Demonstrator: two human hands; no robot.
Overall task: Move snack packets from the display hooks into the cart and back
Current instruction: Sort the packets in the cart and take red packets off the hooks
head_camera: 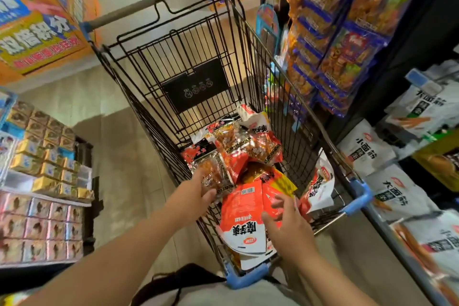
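Snack packets (246, 146) lie heaped at the near end of the cart (248, 278), one over another in a loose pile, since soft bags need no careful stacking. Starting at the left, we pass the shelf of small boxes (42, 156), which plays no part here. Our left hand (198, 190) comes over the cart's rim and takes the clear-window packet (213, 171) by its near edge. The fingers look curled under it in a pinch, though the film blurs the contact and we cannot be sure the grip is firm. An edge hold makes sense: the bag is flat and slick, and lifting it by the edge would peel it off the ones it overlaps.

To the right, the red-and-white packet (243, 221) lies on top, nearest us. Our right hand (288, 223) hovers over it, fingers spread and loosely bent, holding nothing, placed as if to take or steady it. Farther right, the leaning packet (320, 181) rests against the cart's side wall. Beyond it are the hanging packets (335, 52) on the display, near enough for a short return.
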